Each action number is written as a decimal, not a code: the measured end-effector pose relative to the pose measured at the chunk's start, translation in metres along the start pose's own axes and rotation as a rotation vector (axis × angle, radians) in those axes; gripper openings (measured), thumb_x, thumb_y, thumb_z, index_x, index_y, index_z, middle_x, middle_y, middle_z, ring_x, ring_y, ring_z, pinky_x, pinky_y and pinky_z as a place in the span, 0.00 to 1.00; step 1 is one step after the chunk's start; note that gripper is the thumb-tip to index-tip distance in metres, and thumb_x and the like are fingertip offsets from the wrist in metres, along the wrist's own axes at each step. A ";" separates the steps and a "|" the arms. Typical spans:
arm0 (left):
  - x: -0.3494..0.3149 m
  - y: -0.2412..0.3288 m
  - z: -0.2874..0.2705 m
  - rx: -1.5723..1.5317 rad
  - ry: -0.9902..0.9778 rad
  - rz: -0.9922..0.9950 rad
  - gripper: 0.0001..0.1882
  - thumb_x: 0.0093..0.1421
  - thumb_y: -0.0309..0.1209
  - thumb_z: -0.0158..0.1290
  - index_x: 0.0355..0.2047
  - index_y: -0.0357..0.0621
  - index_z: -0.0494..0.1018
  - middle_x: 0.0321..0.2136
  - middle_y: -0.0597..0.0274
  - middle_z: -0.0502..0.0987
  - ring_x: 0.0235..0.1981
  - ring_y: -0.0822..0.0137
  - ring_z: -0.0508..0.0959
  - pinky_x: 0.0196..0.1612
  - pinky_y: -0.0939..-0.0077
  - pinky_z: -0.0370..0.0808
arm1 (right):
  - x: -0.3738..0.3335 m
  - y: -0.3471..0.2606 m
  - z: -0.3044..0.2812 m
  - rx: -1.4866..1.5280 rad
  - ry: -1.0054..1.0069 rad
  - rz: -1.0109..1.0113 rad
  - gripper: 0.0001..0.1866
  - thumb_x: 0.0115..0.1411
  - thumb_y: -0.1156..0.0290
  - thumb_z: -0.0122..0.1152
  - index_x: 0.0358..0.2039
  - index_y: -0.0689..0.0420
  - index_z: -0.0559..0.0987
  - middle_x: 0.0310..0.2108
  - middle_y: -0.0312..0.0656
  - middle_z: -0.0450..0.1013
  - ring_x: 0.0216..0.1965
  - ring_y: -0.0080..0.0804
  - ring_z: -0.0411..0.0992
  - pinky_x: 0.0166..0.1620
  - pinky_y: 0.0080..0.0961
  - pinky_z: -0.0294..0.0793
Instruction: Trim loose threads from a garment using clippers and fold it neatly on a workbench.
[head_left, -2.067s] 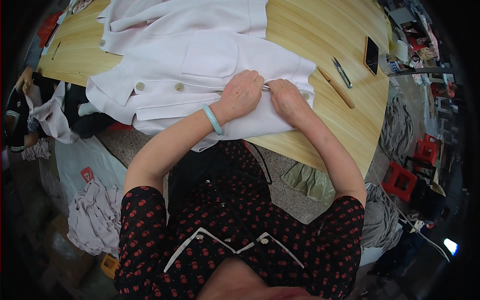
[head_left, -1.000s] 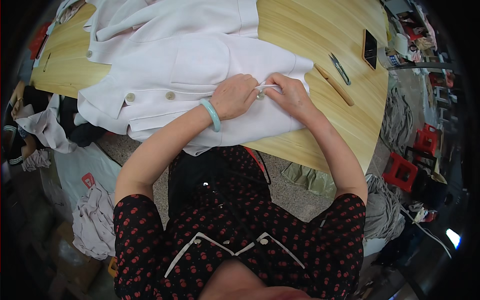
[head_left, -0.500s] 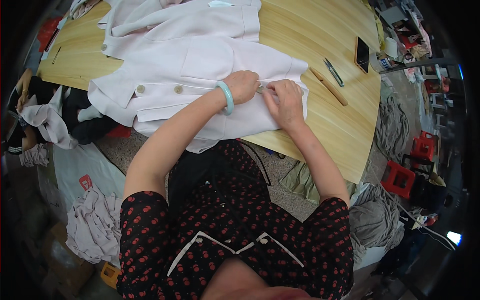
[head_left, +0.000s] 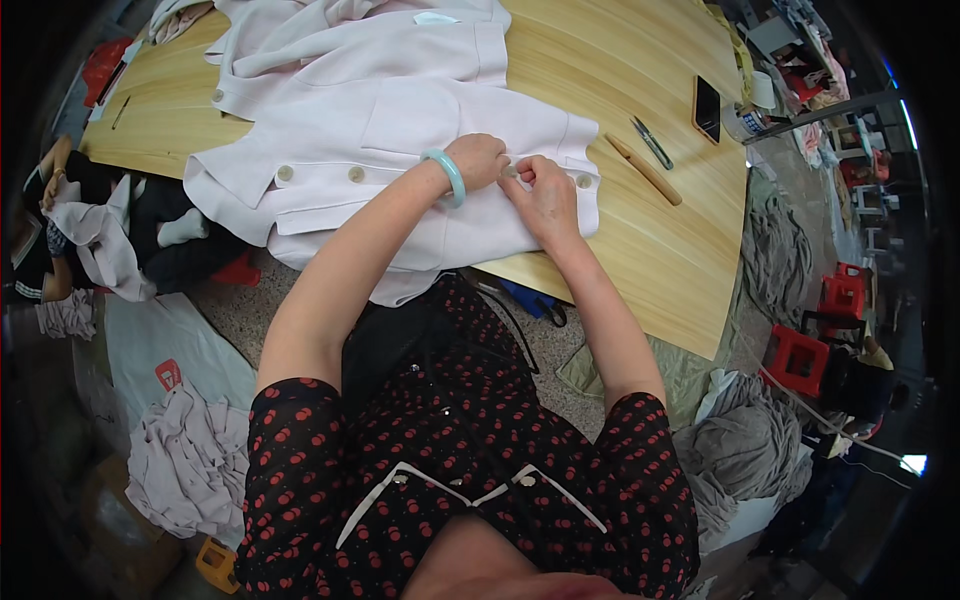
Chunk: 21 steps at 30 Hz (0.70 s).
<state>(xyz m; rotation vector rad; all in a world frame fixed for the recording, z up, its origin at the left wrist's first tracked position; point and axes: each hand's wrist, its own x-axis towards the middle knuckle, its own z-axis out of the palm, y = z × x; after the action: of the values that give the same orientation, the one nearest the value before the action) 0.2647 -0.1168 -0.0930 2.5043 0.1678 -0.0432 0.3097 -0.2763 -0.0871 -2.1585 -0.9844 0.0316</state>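
Observation:
A pale pink jacket (head_left: 420,110) lies flat on the wooden table with its collar toward the left. My left hand (head_left: 477,160), with a pale green bangle (head_left: 452,180) at the wrist, is closed on the front edge of the jacket. Fingers and thumb of my right hand (head_left: 548,205) pinch a button (head_left: 510,171) on that edge, close beside the left fingertips. More buttons show along the front: one button (head_left: 584,181) right of my hands, and two to the left, including the middle button (head_left: 356,174). My fingers partly hide the buttonhole area.
On the table (head_left: 640,270) lie a wooden stick (head_left: 643,169), thread snips (head_left: 652,143) and a phone (head_left: 707,108). Another pink garment (head_left: 370,50) is spread behind. A person's arm (head_left: 55,175) shows at far left. Fabric heaps (head_left: 190,455) and red stools (head_left: 797,360) stand around.
The view has shifted slightly. My right hand has moved left and in toward my left hand, its fingers now bent round the button. The rightmost button has come into sight.

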 end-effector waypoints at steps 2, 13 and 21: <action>-0.002 0.000 0.000 0.045 -0.018 0.015 0.13 0.58 0.35 0.47 0.30 0.36 0.72 0.30 0.42 0.75 0.36 0.46 0.74 0.41 0.55 0.70 | 0.002 -0.001 0.000 -0.023 -0.070 -0.011 0.11 0.46 0.72 0.64 0.29 0.61 0.75 0.26 0.44 0.72 0.30 0.40 0.70 0.37 0.34 0.69; -0.136 -0.013 -0.027 0.254 0.515 0.114 0.15 0.47 0.29 0.59 0.34 0.40 0.69 0.32 0.54 0.68 0.36 0.54 0.70 0.39 0.63 0.68 | -0.013 0.052 -0.042 -0.351 0.461 -0.270 0.20 0.53 0.69 0.61 0.46 0.61 0.70 0.30 0.43 0.70 0.33 0.37 0.68 0.40 0.30 0.68; -0.166 -0.038 -0.038 0.410 0.416 0.139 0.15 0.48 0.33 0.57 0.34 0.40 0.69 0.33 0.54 0.69 0.37 0.53 0.71 0.39 0.63 0.68 | -0.013 0.062 -0.041 0.418 0.210 0.260 0.17 0.58 0.69 0.60 0.44 0.64 0.73 0.37 0.39 0.74 0.38 0.21 0.70 0.43 0.18 0.68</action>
<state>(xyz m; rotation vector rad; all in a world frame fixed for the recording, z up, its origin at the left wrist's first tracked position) 0.0948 -0.0822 -0.0727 2.8980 0.1671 0.5559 0.3530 -0.3370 -0.1009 -1.8432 -0.5187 0.1222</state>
